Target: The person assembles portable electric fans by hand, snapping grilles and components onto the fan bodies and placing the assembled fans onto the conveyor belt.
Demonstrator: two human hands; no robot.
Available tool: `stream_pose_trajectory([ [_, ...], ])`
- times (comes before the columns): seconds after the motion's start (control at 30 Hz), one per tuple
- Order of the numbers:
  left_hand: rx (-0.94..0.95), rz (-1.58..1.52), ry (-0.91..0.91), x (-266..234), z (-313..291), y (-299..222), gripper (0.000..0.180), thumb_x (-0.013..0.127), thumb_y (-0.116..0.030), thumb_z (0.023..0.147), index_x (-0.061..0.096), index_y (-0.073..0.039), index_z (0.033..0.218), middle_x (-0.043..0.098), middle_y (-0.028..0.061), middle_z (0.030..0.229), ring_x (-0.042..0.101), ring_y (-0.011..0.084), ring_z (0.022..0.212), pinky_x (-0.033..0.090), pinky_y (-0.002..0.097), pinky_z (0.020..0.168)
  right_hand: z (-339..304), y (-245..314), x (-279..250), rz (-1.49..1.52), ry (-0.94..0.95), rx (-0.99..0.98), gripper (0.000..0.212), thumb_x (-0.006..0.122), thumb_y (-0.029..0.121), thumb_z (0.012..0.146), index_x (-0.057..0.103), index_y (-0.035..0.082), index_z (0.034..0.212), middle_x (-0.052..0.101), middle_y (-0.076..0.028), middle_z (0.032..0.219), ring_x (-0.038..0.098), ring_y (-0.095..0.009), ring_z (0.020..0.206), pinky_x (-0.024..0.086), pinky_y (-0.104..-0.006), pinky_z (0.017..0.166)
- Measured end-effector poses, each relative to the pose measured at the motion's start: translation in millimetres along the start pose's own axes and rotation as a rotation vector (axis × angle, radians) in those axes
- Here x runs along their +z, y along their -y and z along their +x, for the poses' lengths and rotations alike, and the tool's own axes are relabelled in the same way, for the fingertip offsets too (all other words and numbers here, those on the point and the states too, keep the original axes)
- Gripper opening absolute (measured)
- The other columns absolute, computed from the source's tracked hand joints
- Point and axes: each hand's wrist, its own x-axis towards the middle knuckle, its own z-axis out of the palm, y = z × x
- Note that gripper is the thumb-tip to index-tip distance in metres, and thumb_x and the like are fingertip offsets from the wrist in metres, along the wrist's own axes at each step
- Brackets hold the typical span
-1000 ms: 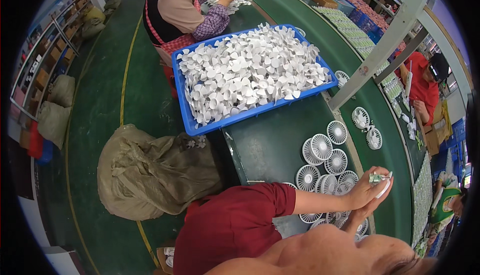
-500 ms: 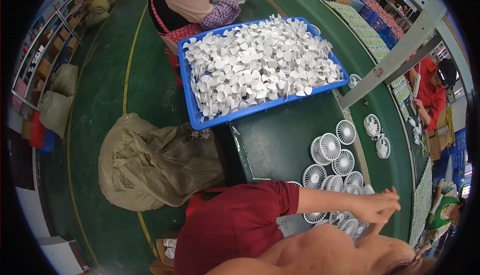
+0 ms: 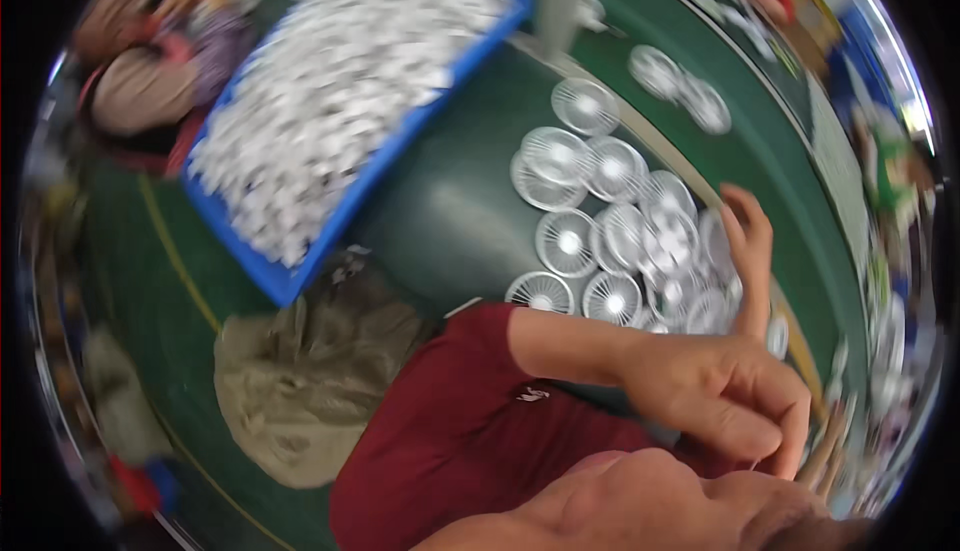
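Note:
My left hand, below a maroon sleeve, reaches across the lower right with its fingers curled in; whatever it may hold is hidden. Beyond it, my right hand is raised beside the pile, fingers apart and slightly bent, with nothing visible in them. Round white fan grilles with radial spokes lie heaped on the dark green tabletop, left of my right hand. Within the heap sits a small white fan blade piece. Motion blurs the view.
A blue crate full of white fan blades stands at the far left. A green conveyor belt carries more grilles. A metal post rises beyond. Another person's sleeve shows far left. Below lies a tan sack.
The view has swung, so the crate sits farther left and the grilles nearer the middle. My hands, close together before, are now apart, the right one beside the heap.

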Motion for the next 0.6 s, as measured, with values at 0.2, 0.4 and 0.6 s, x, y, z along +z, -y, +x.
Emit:
stream_pose_trajectory([
  [0.2,-0.037,-0.436,0.033,2,16,29,0.022,0.058,-0.016,0.096,0.053,0.002,0.106,0.062,0.0068,0.101,0.059,0.0089,0.091,0.048,0.0236,0.076,-11,13,-25,-0.137,-0.038,-0.013,0.03,0.069,0.009,0.081,0.065,0.004,0.111,0.066,-0.009,0.107,0.063,-0.019,0.099,0.047,-0.03,0.087],
  [0.4,0.023,-0.553,-0.021,4,18,26,0.022,0.062,-0.009,0.09,0.051,0.001,0.107,0.062,0.0066,0.102,0.06,0.0113,0.093,0.048,0.0248,0.077,-22,17,-32,-0.466,0.127,-0.065,0.051,0.074,0.018,0.076,0.059,0.008,0.124,0.056,-0.017,0.13,0.049,-0.035,0.123,0.038,-0.0425,0.104],
  [0.6,-0.008,-0.459,-0.066,-4,10,8,0.02,0.065,-0.004,0.086,0.051,0.0,0.101,0.062,0.0058,0.095,0.061,0.0105,0.086,0.048,0.0229,0.069,-29,45,-7,-0.348,0.21,-0.1,0.057,0.075,0.024,0.076,0.056,0.008,0.127,0.049,-0.02,0.138,0.044,-0.038,0.128,0.035,-0.0443,0.107],
])
